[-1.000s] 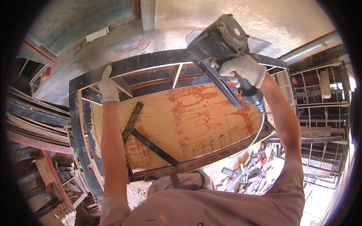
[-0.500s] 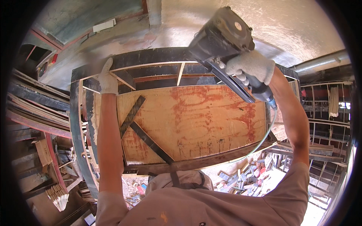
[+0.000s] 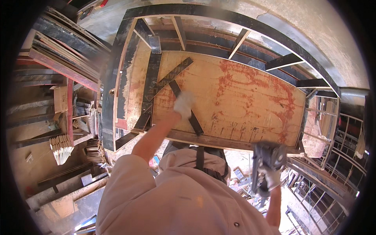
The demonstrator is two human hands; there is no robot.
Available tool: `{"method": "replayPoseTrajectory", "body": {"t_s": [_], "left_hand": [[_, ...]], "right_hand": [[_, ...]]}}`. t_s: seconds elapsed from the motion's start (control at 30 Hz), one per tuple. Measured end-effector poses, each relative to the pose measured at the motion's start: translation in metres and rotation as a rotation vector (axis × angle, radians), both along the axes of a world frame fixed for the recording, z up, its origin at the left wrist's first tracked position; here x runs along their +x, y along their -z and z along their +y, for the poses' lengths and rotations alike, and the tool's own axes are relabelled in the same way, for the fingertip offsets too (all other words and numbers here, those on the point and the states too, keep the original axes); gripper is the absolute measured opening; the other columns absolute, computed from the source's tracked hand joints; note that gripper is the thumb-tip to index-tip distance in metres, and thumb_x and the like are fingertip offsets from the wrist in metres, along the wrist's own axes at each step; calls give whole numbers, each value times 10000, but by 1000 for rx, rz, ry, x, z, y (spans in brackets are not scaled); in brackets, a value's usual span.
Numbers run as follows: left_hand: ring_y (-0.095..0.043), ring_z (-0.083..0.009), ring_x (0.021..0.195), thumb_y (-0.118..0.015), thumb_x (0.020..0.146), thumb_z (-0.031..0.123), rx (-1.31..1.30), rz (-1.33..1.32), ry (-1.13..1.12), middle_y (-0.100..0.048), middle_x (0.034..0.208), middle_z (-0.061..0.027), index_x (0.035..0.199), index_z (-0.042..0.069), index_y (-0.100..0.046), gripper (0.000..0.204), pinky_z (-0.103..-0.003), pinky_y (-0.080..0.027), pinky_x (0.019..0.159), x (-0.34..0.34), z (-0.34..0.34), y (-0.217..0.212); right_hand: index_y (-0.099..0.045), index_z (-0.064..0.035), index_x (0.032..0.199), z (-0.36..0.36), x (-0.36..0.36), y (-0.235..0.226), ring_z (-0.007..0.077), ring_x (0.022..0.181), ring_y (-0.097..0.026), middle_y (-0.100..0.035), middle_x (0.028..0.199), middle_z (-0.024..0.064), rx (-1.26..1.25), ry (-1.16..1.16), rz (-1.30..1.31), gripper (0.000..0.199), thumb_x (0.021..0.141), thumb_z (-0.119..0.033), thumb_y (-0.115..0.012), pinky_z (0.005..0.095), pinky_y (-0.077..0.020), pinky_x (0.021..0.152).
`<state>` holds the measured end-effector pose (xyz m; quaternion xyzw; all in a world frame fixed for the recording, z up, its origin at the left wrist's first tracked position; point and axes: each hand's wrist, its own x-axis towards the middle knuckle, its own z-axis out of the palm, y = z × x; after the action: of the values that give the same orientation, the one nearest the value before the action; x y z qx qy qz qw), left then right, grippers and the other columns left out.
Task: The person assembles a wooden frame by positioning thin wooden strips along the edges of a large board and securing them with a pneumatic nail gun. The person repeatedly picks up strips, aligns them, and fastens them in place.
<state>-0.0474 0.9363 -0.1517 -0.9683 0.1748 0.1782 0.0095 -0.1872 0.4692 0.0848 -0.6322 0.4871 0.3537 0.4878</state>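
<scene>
My right hand (image 3: 272, 178), in a light work glove, grips a black pneumatic nail gun (image 3: 270, 156) low at the right, by the near edge of the wooden frame. My left hand (image 3: 184, 105), gloved too, is over a dark wooden strip (image 3: 193, 122) lying aslant on the stained plywood panel (image 3: 243, 100). Motion smears its fingers, so whether it touches the strip I cannot tell. A second dark strip (image 3: 176, 72) lies slanting the other way beside the first one's upper end. Around the panel stands a frame of dark boards (image 3: 219, 12) with short crosspieces.
Stacked long boards (image 3: 66, 62) rest on a red rack at the left. A bundle of pale wood pieces (image 3: 62, 149) is lower left. Metal bar racks (image 3: 348, 137) stand at the right. Loose wood scraps (image 3: 239, 176) lie on the ground beyond the near edge.
The nail gun came down from the frame's far side to the near right. My left hand left the far left corner and moved over the strip. The view shifted toward me.
</scene>
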Motion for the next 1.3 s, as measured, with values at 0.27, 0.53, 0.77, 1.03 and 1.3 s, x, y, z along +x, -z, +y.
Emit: {"method": "replayPoseTrajectory", "body": {"t_s": [0.27,0.53,0.77,1.03,1.3], "left_hand": [[-592,-309,1194,-584,920,129,-126,256,768,-629,1172,-71,1284,81,-623,369,-472,-474,1042,-33,-42,24],[-711,-250,1030,-581,1042,295,-1132,35,395,-700,1253,-128,1507,148,-492,496,-410,-588,899,105,-59,-245],[-684,-180,952,-770,939,166,-1969,-506,160,-735,1028,-74,1191,8,-700,306,-359,-561,866,69,164,-458],[-672,-154,980,-834,899,265,-1167,-1151,-450,-740,1098,-47,1123,41,-750,327,-345,-543,875,60,371,-385],[-687,-105,883,-789,833,-57,-1670,-168,-521,-738,959,-4,1017,53,-720,225,-287,-570,810,88,335,-161]], "right_hand": [[-666,-72,906,123,-244,-18,143,443,-464,-472,590,-26,-37,298,11,103,806,-90,-684,318,-421,434],[-657,-81,888,240,-388,34,149,455,-482,-477,595,-20,5,305,-51,93,799,-85,-682,331,-435,436],[-649,-88,873,288,-415,136,153,465,-497,-482,600,-15,109,166,-277,87,793,-80,-681,343,-448,437],[-621,-121,830,360,-328,67,151,459,-495,-481,599,-6,154,364,-153,100,784,-80,-700,343,-452,437],[-680,-73,985,443,-266,15,160,468,-497,-474,604,-4,71,497,-253,183,804,-89,-696,324,-460,451]]}}
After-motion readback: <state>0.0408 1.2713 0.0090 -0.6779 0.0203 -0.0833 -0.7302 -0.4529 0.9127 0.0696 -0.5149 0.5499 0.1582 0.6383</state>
